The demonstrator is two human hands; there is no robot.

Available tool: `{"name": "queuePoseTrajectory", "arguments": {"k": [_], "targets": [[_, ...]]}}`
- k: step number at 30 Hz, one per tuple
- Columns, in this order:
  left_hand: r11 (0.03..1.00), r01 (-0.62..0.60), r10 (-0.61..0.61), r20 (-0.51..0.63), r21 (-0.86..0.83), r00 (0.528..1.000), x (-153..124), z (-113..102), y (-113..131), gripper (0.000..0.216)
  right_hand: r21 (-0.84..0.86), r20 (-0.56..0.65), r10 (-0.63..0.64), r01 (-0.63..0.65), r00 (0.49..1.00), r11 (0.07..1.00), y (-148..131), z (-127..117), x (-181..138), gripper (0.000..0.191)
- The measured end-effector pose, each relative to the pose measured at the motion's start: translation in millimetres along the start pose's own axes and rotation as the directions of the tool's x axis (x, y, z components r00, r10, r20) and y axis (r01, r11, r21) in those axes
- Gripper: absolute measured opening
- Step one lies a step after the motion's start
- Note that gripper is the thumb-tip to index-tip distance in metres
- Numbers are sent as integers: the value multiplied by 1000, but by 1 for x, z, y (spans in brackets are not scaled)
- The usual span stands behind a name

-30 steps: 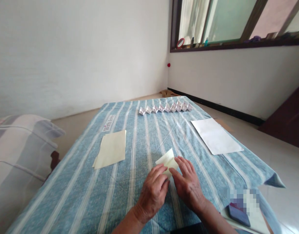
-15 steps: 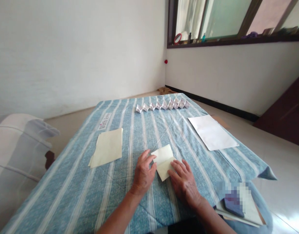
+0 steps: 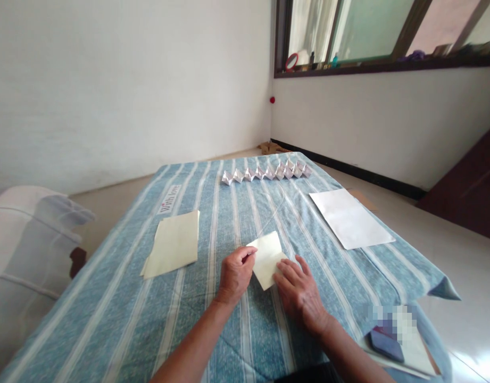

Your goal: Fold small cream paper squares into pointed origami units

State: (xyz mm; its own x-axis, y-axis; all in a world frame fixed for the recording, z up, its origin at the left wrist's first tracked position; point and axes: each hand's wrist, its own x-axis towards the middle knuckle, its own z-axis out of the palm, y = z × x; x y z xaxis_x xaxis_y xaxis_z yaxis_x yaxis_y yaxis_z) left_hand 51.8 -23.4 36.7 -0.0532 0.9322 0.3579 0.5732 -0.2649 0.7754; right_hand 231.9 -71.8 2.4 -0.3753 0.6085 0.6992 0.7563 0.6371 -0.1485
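A small folded pale yellow paper lies on the blue striped cloth in front of me. My left hand pinches its left edge with curled fingers. My right hand lies flat with its fingers spread, pressing on the paper's lower right corner. The near part of the paper is hidden under my right fingers.
A stack of pale yellow sheets lies to the left, a white sheet to the right. A row of several small folded white paper pieces lines the far edge. A dark phone on papers sits near right. A pillow lies left.
My left hand has curled from flat on the paper into a pinch at its left edge. The paper has turned slightly and lies flatter. My right hand stays pressed on it.
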Motion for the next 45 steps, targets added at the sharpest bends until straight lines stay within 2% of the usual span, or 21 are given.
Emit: {"name": "queuePoseTrajectory", "arguments": {"k": [5,9,13,18,23,27,30,32,34,36,37,45], "targets": [[998,53,-52,-92,14,994,14,-2,-13,22,-7,-23,-63,63,998,998,16,14,26,23],[998,53,-48,-122,38,991,22,-5,-27,24,-12,19,-128,128,992,992,28,27,44,24],[998,-2,8,-97,67,995,21,-12,-37,24,-5,79,-190,191,978,982,34,30,54,23],[991,-90,93,-21,98,995,17,-21,-38,22,88,183,-261,249,948,965,25,28,65,23],[907,-267,250,92,325,964,18,-27,-38,19,174,213,-264,229,941,958,20,30,71,22],[823,-298,296,83,484,952,19,-31,-45,18,192,208,-236,197,949,961,23,29,68,23],[786,-358,364,90,504,927,20,-33,-47,22,215,217,-231,184,949,959,25,27,68,21],[773,-443,416,164,454,894,20,-33,-45,27,244,232,-240,182,943,952,26,25,69,20],[748,-547,475,272,375,837,20,-34,-42,32,273,266,-252,178,931,945,25,23,72,21],[732,-598,494,351,326,796,20,-33,-40,33,300,294,-264,174,919,938,24,22,74,23],[731,-603,491,367,319,790,20,-32,-39,34,312,303,-267,169,915,935,24,22,75,23],[776,-531,447,295,342,844,16,-30,-47,32,392,326,-248,108,912,914,29,22,78,16]]}}
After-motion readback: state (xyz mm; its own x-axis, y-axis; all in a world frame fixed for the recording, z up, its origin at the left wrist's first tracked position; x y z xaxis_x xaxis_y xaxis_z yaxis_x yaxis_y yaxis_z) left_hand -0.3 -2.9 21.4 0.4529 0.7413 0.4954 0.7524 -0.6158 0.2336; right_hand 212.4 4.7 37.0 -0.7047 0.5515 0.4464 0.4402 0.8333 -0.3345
